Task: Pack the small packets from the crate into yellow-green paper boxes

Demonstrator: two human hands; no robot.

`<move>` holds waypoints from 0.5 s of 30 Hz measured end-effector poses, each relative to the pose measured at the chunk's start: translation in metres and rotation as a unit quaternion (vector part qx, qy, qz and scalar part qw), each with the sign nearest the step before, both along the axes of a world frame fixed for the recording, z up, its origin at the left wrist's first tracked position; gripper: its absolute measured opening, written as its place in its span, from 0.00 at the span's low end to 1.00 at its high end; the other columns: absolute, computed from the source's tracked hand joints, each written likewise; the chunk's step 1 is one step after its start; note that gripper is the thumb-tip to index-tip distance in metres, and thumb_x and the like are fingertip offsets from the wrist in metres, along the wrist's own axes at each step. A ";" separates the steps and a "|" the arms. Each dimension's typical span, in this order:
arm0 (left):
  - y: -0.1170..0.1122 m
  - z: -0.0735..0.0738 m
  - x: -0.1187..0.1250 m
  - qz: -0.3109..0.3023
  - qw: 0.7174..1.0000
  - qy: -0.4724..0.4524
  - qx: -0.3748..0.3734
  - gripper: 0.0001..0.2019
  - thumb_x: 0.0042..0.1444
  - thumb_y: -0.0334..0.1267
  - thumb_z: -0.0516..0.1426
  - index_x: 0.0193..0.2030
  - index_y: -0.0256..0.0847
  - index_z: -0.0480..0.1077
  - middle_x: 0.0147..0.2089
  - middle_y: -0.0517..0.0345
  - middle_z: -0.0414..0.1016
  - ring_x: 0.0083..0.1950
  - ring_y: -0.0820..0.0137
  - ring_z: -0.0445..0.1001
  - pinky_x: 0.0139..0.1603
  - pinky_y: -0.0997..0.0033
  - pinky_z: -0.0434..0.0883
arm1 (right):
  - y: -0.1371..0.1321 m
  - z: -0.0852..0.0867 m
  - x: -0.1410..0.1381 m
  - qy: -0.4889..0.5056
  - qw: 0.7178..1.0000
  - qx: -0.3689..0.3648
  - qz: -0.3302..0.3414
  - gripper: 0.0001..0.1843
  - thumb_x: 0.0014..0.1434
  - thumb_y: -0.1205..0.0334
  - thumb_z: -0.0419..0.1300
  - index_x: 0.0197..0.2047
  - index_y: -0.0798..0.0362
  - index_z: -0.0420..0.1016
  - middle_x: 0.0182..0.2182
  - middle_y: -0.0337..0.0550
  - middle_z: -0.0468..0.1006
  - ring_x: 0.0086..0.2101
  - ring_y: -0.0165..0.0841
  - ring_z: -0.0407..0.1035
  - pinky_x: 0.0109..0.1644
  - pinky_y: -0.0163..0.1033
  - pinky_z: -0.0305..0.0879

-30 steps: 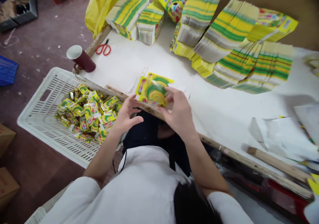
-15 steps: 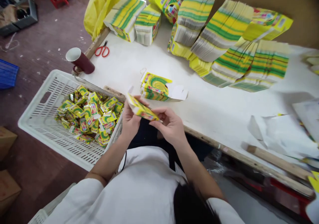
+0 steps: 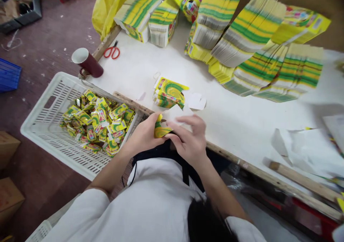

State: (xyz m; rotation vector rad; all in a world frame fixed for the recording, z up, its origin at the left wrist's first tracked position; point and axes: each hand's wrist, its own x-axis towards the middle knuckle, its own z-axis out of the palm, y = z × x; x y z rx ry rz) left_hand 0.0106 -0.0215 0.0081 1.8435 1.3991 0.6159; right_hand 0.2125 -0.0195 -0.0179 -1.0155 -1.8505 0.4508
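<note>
1. Grip, left hand (image 3: 143, 136): clenched around a small yellow-and-green carton (image 3: 160, 129), thumb on top, at the near edge of the desk (image 3: 236, 123).
2. Grip, right hand (image 3: 189, 141): fingertips grasping the same carton from its right side; upper fingers spread over the desk edge.
3. Small carton: held between both hands, just above the wooden edge strip (image 3: 129, 100) of the desk; partly hidden by the fingers.
4. Short stack of flat cartons (image 3: 169, 93): on the desk just beyond the hands, a white flap (image 3: 197, 101) lying beside it.
5. White slatted crate (image 3: 45, 127): left of the hands, below desk level, holding a heap of folded cartons (image 3: 96, 123).
6. Dark red mug (image 3: 87, 62): at the left desk corner, near the crate.
7. Red-handled scissors (image 3: 112, 51): on the desk beyond the mug.
8. Fanned stacks of flat printed cartons (image 3: 258, 52): across the far side of the desk.
9. Yellow plastic bag (image 3: 110, 1): at the far left corner.
10. White paper sheets (image 3: 303, 145): on the desk, far right.
</note>
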 end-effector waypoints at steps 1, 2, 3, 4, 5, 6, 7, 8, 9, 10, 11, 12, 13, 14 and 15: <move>-0.002 -0.004 0.007 0.006 1.000 0.009 0.014 0.37 0.50 0.38 0.66 0.66 0.44 0.58 0.55 0.48 0.75 0.54 0.55 0.77 0.54 0.58 0.75 | -0.001 -0.002 -0.003 0.043 0.998 -0.018 -0.046 0.30 0.63 0.55 0.64 0.66 0.36 0.65 0.57 0.48 0.73 0.58 0.47 0.67 0.65 0.59 0.62; -0.004 -0.009 0.012 0.009 0.999 0.010 0.035 0.36 0.51 0.36 0.65 0.66 0.44 0.57 0.56 0.48 0.75 0.54 0.57 0.77 0.53 0.59 0.75 | -0.002 -0.004 -0.005 0.091 0.992 -0.053 -0.075 0.36 0.62 0.51 0.65 0.70 0.39 0.58 0.63 0.52 0.68 0.62 0.49 0.63 0.66 0.61 0.61; -0.006 -0.012 0.016 0.005 0.998 0.007 0.061 0.37 0.51 0.35 0.65 0.66 0.44 0.55 0.57 0.48 0.74 0.55 0.57 0.77 0.54 0.60 0.75 | -0.002 -0.008 -0.007 0.138 0.982 -0.105 -0.072 0.40 0.62 0.47 0.64 0.72 0.41 0.53 0.66 0.54 0.64 0.65 0.50 0.61 0.66 0.61 0.62; -0.008 -0.016 0.019 -0.008 0.996 0.004 0.088 0.39 0.50 0.34 0.64 0.67 0.45 0.53 0.59 0.47 0.72 0.56 0.58 0.76 0.54 0.60 0.74 | -0.002 -0.011 -0.009 0.180 0.968 -0.173 -0.031 0.41 0.63 0.45 0.62 0.73 0.43 0.51 0.67 0.54 0.63 0.65 0.48 0.61 0.66 0.59 0.64; -0.010 -0.018 0.021 -0.023 0.993 0.001 0.116 0.40 0.50 0.33 0.64 0.68 0.45 0.52 0.60 0.47 0.71 0.57 0.58 0.75 0.55 0.60 0.74 | -0.002 -0.015 -0.010 0.211 0.946 -0.244 0.035 0.38 0.65 0.44 0.59 0.73 0.43 0.53 0.66 0.53 0.65 0.64 0.46 0.64 0.64 0.57 0.67; -0.012 -0.021 0.022 -0.039 0.989 -0.001 0.142 0.40 0.50 0.32 0.63 0.68 0.46 0.52 0.60 0.47 0.71 0.58 0.58 0.75 0.55 0.60 0.74 | -0.001 -0.019 -0.012 0.229 0.918 -0.306 0.105 0.35 0.66 0.42 0.57 0.71 0.43 0.56 0.64 0.52 0.70 0.61 0.44 0.68 0.62 0.54 0.71; -0.013 -0.022 0.022 -0.052 0.985 -0.002 0.163 0.39 0.49 0.31 0.62 0.67 0.46 0.52 0.59 0.48 0.71 0.58 0.58 0.75 0.54 0.60 0.74 | -0.001 -0.023 -0.013 0.239 0.890 -0.352 0.164 0.33 0.66 0.40 0.55 0.69 0.44 0.61 0.60 0.51 0.74 0.58 0.44 0.72 0.59 0.53 0.74; -0.014 -0.023 0.021 -0.059 0.983 -0.002 0.176 0.37 0.49 0.30 0.62 0.65 0.47 0.54 0.57 0.49 0.71 0.58 0.58 0.75 0.53 0.60 0.74 | 0.000 -0.026 -0.014 0.246 0.866 -0.385 0.206 0.33 0.66 0.38 0.54 0.68 0.45 0.64 0.57 0.51 0.77 0.56 0.44 0.74 0.57 0.52 0.75; -0.015 -0.024 0.021 -0.060 0.982 0.001 0.181 0.35 0.49 0.30 0.61 0.63 0.47 0.56 0.55 0.50 0.72 0.56 0.59 0.75 0.52 0.61 0.75 | 0.001 -0.028 -0.015 0.251 0.849 -0.405 0.229 0.34 0.65 0.36 0.54 0.67 0.46 0.65 0.56 0.51 0.79 0.55 0.44 0.75 0.56 0.51 0.76; -0.015 -0.024 0.020 -0.054 0.983 0.005 0.177 0.32 0.49 0.30 0.61 0.61 0.47 0.58 0.54 0.51 0.72 0.55 0.60 0.76 0.50 0.61 0.75 | 0.001 -0.029 -0.015 0.258 0.842 -0.413 0.231 0.37 0.64 0.34 0.54 0.68 0.47 0.64 0.56 0.52 0.79 0.54 0.45 0.76 0.55 0.51 0.77; -0.015 -0.024 0.019 -0.048 0.985 0.011 0.164 0.31 0.48 0.30 0.61 0.59 0.48 0.59 0.53 0.52 0.72 0.53 0.60 0.77 0.48 0.62 0.75 | 0.000 -0.029 -0.015 0.266 0.844 -0.411 0.219 0.41 0.62 0.32 0.54 0.70 0.48 0.62 0.57 0.54 0.78 0.55 0.46 0.76 0.56 0.51 0.76; -0.015 -0.023 0.018 -0.045 0.988 0.019 0.144 0.29 0.48 0.30 0.61 0.58 0.48 0.60 0.53 0.53 0.72 0.51 0.61 0.77 0.47 0.63 0.74 | -0.001 -0.029 -0.015 0.272 0.849 -0.403 0.204 0.45 0.61 0.30 0.54 0.72 0.48 0.57 0.59 0.55 0.76 0.56 0.46 0.74 0.58 0.52 0.74; -0.015 -0.023 0.017 -0.046 0.991 0.025 0.121 0.29 0.47 0.30 0.61 0.57 0.48 0.60 0.52 0.53 0.72 0.50 0.61 0.78 0.45 0.63 0.74 | -0.003 -0.028 -0.015 0.270 0.861 -0.386 0.191 0.48 0.60 0.29 0.54 0.74 0.49 0.52 0.62 0.57 0.73 0.59 0.46 0.72 0.61 0.52 0.72; -0.015 -0.024 0.016 -0.052 0.993 0.026 0.099 0.29 0.47 0.31 0.61 0.57 0.48 0.59 0.52 0.53 0.72 0.48 0.61 0.78 0.44 0.64 0.74 | -0.005 -0.026 -0.015 0.253 0.881 -0.358 0.180 0.50 0.60 0.30 0.55 0.75 0.49 0.48 0.65 0.58 0.69 0.61 0.46 0.70 0.63 0.53 0.70; -0.014 -0.025 0.016 -0.060 0.995 0.022 0.082 0.30 0.47 0.32 0.61 0.58 0.48 0.58 0.51 0.53 0.72 0.47 0.61 0.78 0.43 0.63 0.74 | -0.007 -0.024 -0.015 0.222 0.903 -0.324 0.172 0.49 0.62 0.33 0.55 0.76 0.48 0.45 0.67 0.58 0.66 0.64 0.46 0.67 0.65 0.53 0.67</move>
